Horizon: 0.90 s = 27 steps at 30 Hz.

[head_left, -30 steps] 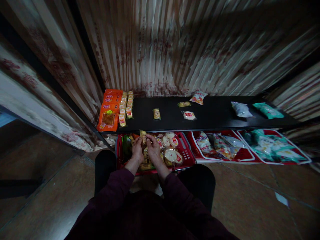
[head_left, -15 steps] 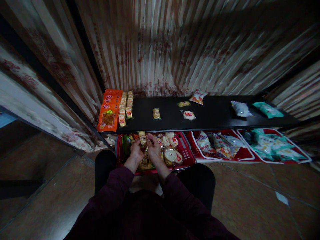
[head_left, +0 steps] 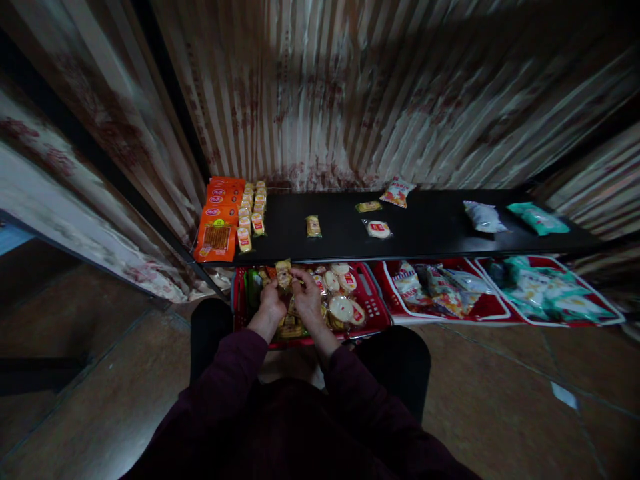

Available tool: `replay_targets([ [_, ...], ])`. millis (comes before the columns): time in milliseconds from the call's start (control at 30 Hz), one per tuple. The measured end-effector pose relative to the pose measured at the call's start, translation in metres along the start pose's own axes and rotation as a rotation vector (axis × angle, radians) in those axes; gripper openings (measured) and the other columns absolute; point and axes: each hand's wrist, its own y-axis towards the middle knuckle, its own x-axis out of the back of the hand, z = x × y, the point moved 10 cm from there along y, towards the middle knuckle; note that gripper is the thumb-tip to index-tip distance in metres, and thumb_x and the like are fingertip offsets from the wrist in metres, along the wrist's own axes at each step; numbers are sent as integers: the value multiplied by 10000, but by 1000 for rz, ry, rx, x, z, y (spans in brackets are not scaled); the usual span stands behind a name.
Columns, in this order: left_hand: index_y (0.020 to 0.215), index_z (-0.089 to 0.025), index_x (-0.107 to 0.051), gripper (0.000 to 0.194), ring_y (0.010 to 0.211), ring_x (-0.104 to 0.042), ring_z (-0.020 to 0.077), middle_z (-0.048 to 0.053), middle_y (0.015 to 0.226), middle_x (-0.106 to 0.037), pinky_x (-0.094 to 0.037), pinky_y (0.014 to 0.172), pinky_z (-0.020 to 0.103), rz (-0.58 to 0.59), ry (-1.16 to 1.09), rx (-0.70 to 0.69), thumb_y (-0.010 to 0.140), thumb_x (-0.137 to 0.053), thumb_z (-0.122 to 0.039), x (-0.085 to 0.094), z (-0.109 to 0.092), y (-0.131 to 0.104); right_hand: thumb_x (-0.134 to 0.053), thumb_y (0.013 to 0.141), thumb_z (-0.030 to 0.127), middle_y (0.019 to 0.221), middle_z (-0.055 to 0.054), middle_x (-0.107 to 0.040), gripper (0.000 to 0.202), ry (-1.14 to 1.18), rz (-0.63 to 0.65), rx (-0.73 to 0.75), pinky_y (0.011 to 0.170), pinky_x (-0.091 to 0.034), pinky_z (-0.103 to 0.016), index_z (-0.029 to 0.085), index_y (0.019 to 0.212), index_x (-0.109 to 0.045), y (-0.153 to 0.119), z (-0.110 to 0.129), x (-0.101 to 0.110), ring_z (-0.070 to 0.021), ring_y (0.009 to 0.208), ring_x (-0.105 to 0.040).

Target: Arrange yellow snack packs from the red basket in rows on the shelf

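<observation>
Crouched over a red basket (head_left: 373, 313) on the floor, just below the near edge of a long black shelf (head_left: 430, 227). Held a small yellow snack pack (head_left: 284, 272) upright above the basket's far left part, pinched by the left hand (head_left: 273, 303) from the left and steadied by the fingertips of the right hand (head_left: 306, 293) from the right. Both hands closed on that one pack, not released.

Compared with a second before: lifted the pack a little higher and nearer to the shelf edge, turned it more upright, so that its top now nearly touched the dark lip of the shelf. Kept both hands in nearly the same spot over the basket; shifted only slightly. Nothing else displaced.

Judged from that small rise: pack picked out of the heap and apparently on its way up toward the shelf, not yet set down there.

Inside the basket, to the right of the hands, round white packs (head_left: 344, 308) lay piled. On the shelf, far left, a stack of orange packets (head_left: 219, 235) lay beside rows of small yellow packs (head_left: 251, 215); one single yellow pack (head_left: 313, 227) lay apart toward the middle. Further right on the floor, a second red basket (head_left: 443, 293) full of mixed bags.
</observation>
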Motion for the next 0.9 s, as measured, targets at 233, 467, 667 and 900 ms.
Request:
replay_targets([
  [233, 755, -159, -583, 66, 613, -618, 136, 25, 646, -615, -527, 643, 273, -38, -2, -2, 765, -525, -128, 5, 2, 3, -505, 824, 302, 1039, -74, -670, 241, -75, 24, 52, 942, -442, -396, 215, 973, -673, 1, 10, -1, -213, 1004, -590],
  [467, 720, -173, -592, 93, 685, -625, 150, 38, 683, -618, -528, 695, 276, -19, 33, 4, 781, -526, -151, 3, 3, 3, -539, 829, 354, 1095, -87, -650, 311, -210, 65, 134, 938, -425, -401, 218, 1093, -631, -3, 22, -5, -233, 1023, -564],
  [667, 747, -146, -611, 101, 647, -611, 133, 35, 656, -621, -521, 693, 264, 92, -16, -18, 743, -522, -97, -12, 0, -5, -455, 870, 307, 1130, -106, -634, 327, -288, 97, 161, 954, -414, -397, 190, 1143, -591, -3, 18, -8, -237, 1062, -555],
  [900, 748, -139, -623, 82, 750, -641, 166, 33, 700, -647, -501, 757, 281, 233, 18, 18, 671, -606, -118, -23, 3, -5, -422, 889, 289, 1046, -96, -653, 257, -323, 93, 152, 916, -432, -393, 185, 1035, -607, -2, 14, -9, -222, 993, -572],
])
